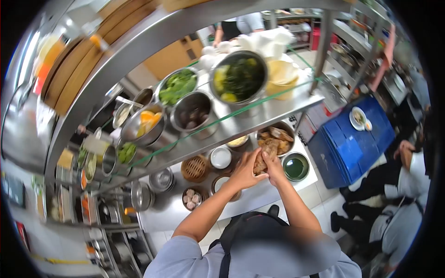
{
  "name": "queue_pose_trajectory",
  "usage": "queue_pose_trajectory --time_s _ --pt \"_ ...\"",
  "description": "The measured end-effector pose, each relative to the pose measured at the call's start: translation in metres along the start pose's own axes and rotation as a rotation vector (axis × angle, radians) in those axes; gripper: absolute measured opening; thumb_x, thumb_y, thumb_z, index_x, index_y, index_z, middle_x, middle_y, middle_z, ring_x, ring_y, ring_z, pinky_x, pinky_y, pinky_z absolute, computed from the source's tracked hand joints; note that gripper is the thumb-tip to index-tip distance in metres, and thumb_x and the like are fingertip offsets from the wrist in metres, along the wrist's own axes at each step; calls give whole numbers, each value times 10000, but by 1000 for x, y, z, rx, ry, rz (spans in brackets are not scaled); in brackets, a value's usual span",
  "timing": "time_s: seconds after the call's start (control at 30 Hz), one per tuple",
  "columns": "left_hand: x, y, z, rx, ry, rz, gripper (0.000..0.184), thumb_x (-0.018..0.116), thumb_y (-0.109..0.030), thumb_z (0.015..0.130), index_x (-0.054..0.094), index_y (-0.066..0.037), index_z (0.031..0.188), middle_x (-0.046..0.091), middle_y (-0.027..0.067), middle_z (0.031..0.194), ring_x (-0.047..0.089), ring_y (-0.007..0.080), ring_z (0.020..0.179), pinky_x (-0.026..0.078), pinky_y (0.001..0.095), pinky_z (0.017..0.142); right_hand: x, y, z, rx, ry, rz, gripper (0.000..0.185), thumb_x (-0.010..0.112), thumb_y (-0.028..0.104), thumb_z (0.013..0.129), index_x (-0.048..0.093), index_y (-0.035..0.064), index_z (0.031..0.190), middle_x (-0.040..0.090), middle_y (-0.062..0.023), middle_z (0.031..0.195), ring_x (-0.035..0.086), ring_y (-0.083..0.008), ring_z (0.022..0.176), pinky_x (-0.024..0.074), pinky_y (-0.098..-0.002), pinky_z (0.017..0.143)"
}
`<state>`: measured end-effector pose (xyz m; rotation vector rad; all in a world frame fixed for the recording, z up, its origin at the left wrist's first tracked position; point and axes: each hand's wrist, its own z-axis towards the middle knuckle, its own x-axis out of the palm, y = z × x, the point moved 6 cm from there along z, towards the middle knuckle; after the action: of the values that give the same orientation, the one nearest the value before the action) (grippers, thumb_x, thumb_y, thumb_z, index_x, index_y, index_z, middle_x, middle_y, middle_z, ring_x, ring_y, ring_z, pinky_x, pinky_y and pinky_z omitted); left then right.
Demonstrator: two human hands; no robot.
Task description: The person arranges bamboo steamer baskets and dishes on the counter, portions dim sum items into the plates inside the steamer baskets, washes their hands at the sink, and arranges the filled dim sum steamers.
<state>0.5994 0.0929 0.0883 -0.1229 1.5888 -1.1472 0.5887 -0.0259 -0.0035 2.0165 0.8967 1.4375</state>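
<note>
My left hand (pixel 250 169) and my right hand (pixel 274 170) are closed together around a brown, rough-surfaced piece of cooked meat (pixel 269 150); its exact kind is not clear. It is held above the table, beside a metal bowl of brown cooked pieces (pixel 280 133). Right of my hands stands a metal pot of dark green liquid (pixel 295 167). A round container with a white lid (pixel 220 158) is to the left of my left hand. Partly under my left forearm sits a round bamboo steamer (pixel 220 184). Another steamer with pale dumplings (pixel 191 198) lies farther left.
A steel shelf (pixel 222 134) crosses above the table, bearing a bowl of dark greens (pixel 238 76), a bowl of leafy greens (pixel 178 85) and other containers. To the right are a blue bin (pixel 350 143) with a plate on top and seated people (pixel 394 194).
</note>
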Motion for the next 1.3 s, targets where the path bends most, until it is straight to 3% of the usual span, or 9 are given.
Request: queue_pose_trajectory --time_s 0.2,0.4,0.5,0.6,0.67,0.77,0.83,1.03,1.3 --pt "9 54 -71 -140 -269 -308 899 776 -271 870 266 -33 1570 488 298 1441 546 435 1314 452 483 1069 58 -31 -17 -203 112 -448 378 731 209 981 602 26 1285 677 -42 1129 630 -130 1008 531 -300 881" --pt "-10 84 -126 -473 -298 -318 603 739 -232 888 419 -15 1350 665 291 1137 682 468 1052 532 497 889 91 -68 -16 -96 239 -696 390 735 271 978 576 19 1229 641 -51 1044 608 -121 957 523 -298 852" --pt "-29 84 -143 -434 -370 -348 403 750 -257 936 550 -9 1184 679 165 1044 686 245 977 529 375 855 113 -67 -25 -128 316 -686 355 710 289 995 612 20 1207 675 -33 1024 614 -108 926 526 -292 817" --pt "-23 107 -157 -406 -366 -811 363 725 -258 977 564 -25 1203 673 78 1051 642 140 985 519 324 870 116 -81 -22 -149 322 -719 322 727 249 983 658 4 1181 707 -39 996 637 -109 889 538 -304 804" --pt "-21 117 -165 -385 -358 -773 373 707 -248 1000 561 -31 1267 661 31 1107 611 99 1037 509 303 896 121 -90 -23 -108 348 -753 310 736 232 976 672 -1 1170 718 -43 996 645 -110 883 542 -308 802" --pt "-28 129 -174 -342 -439 -787 388 717 -232 980 587 -14 1274 683 57 1110 627 108 1026 518 310 889 135 -96 -32 -132 367 -855 298 757 213 958 692 -7 1149 732 -61 1000 659 -124 882 546 -318 805" --pt "-41 132 -175 -400 -443 -533 396 728 -257 929 629 -18 1229 733 138 1089 700 236 993 531 387 896 144 -99 -36 -207 351 -918 299 770 210 947 699 -9 1137 734 -76 1003 666 -136 886 546 -323 809" --pt "-49 141 -166 -410 -554 -375 375 704 -243 892 636 -21 1187 714 251 1030 693 439 999 542 467 856 151 -97 -32 -529 213 -1140 331 804 205 882 704 -28 1096 702 -197 983 689 -337 889 536 -409 819" --pt "-39 155 -146 -477 -403 -208 430 635 -152 875 538 -41 1278 691 295 1044 646 503 1049 520 546 863 136 -109 -29 -503 88 -1117 348 784 227 905 679 -41 1100 692 -228 989 671 -401 898 522 -438 808"
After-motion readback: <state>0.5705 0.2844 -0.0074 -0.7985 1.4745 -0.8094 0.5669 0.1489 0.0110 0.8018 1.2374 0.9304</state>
